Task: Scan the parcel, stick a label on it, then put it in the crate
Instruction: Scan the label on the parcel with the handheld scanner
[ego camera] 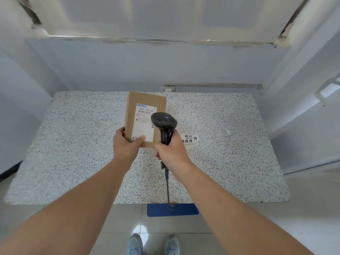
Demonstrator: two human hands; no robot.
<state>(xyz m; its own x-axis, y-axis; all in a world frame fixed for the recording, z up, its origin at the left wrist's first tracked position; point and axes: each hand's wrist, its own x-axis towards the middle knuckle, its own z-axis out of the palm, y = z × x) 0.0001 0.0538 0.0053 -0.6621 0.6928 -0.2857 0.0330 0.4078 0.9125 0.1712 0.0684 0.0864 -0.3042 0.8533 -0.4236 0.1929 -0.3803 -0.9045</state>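
A brown cardboard parcel [145, 100] with a white shipping label [144, 124] on its face is held up over the middle of the speckled table [73, 144]. My left hand [127, 144] grips its lower left corner, thumb on the label. My right hand [170, 153] is closed around the handle of a black barcode scanner [163, 124], whose head overlaps the parcel's right side near the barcode. The scanner's cable [167, 186] runs down past the table's front edge. White stickers with black characters [190, 139] lie on the table just right of my right hand.
A blue item [184, 210] sits on the floor under the table's front edge, where the cable ends. A small white scrap [228, 132] lies on the table's right part. Walls close in at the back and both sides. My shoes [153, 244] stand on grey tiles.
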